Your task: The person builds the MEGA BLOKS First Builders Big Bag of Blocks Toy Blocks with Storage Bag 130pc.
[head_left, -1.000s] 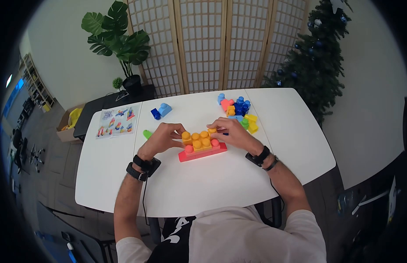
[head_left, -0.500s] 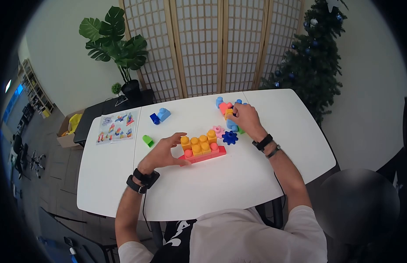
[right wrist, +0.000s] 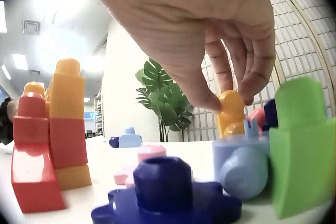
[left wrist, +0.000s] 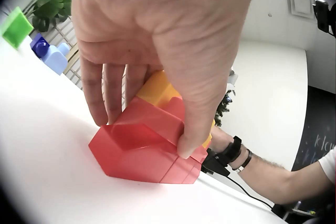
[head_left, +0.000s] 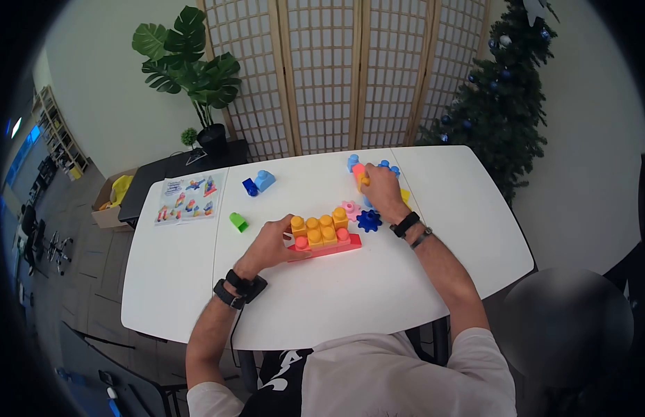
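Toy building blocks form an assembly (head_left: 322, 233), with a long red base and orange blocks on top. At its left end my left hand (head_left: 268, 244) holds it, the thumb (left wrist: 195, 129) on the near red side and the fingers beyond the far side. My right hand (head_left: 383, 191) reaches into the loose blocks at the back right. Thumb and fingertips pinch the knob of an orange block (right wrist: 231, 109). Around that hand are a light blue block (right wrist: 244, 169), a green block (right wrist: 299, 145), a dark blue gear (head_left: 369, 221) and a pink gear (head_left: 351, 210).
A bright green block (head_left: 239, 222) lies left of the assembly. Farther back are a dark blue block (head_left: 250, 186) and a light blue block (head_left: 265, 181). A printed picture sheet (head_left: 188, 200) lies on the table's (head_left: 301, 306) left side.
My right hand has left the assembly's right end, where an orange block now stands, and moved up right to the loose blocks. My left hand loosened, then closed in on the left end again.
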